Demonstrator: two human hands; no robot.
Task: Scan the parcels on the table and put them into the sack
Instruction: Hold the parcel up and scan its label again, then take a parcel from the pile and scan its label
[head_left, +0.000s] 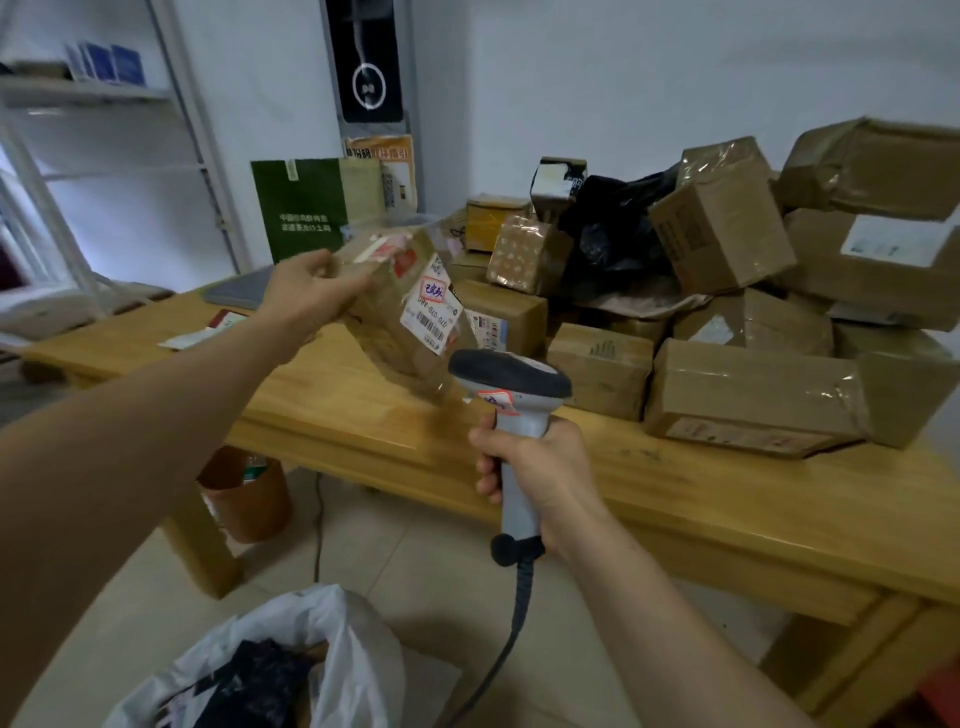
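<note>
Fingers of the left hand (306, 293) hold a tape-wrapped brown cardboard parcel (400, 312) at ten o'clock of the grey handheld scanner (511, 387) gripped by fingers of the right hand (540, 467).

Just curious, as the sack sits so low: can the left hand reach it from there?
Probably yes. The left hand holds the parcel in the air, and the sack gapes open below, nothing between them.

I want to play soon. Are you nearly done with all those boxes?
Not nearly. The sack on the floor already holds a few dark packages. Right now the left hand holds a taped parcel, label toward the scanner in the right hand. A big pile of boxes waits on the table.
</note>
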